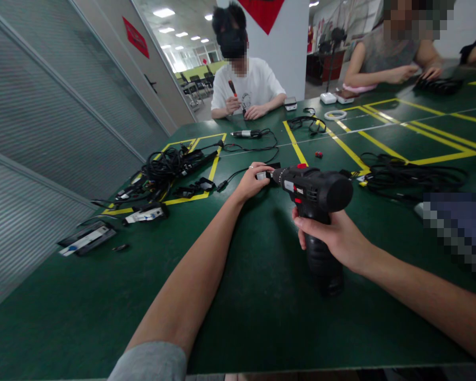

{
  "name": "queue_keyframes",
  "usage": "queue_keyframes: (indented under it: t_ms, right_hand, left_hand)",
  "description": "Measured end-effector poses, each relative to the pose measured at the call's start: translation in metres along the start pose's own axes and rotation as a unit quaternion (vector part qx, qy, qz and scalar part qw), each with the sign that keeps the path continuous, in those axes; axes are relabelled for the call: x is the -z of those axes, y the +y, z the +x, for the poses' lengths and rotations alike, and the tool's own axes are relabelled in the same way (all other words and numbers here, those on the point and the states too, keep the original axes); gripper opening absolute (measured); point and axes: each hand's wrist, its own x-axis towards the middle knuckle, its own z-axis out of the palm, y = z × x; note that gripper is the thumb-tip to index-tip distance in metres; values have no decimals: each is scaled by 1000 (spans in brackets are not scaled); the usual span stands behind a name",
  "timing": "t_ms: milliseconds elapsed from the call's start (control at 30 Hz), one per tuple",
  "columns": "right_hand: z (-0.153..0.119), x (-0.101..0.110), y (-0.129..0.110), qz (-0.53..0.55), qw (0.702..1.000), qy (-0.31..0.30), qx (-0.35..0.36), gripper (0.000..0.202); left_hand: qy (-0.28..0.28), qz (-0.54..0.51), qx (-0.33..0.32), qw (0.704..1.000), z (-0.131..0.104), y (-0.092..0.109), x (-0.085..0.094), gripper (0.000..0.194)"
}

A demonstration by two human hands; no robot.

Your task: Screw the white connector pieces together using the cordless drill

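Green table (238, 317) | black casing (105, 234) holds white strip (83, 243) | right fingers (312, 227) clench drill (315, 190) | left fingers (257, 170) grasp device (263, 175)

Bright ceiling lights (164, 12) behind, dim foreground, soft shadows, pixelated patches, edges stretched

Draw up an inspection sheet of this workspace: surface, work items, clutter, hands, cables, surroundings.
Surface: green table, yellow tape in outlines.
Work items: drill, its tip at the small device; contact cannot be told.
Clutter: two casings at left, white ring toward the far side.
Hands: left hand on the device; right hand grips the drill's handle.
Cables: tangled pile at left, loose coil at right.
Surroundings: person in white opposite, holding a screwdriver; another person far right.
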Motion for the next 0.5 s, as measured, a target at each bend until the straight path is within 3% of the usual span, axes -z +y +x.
queue_keyframes:
  t_ms: [500]
  right_hand:
    - [0, 1, 0, -18, 1000, -4, -6, 29]
  left_hand:
    - [-17, 14, -26, 999, 1, -5, 2, 32]
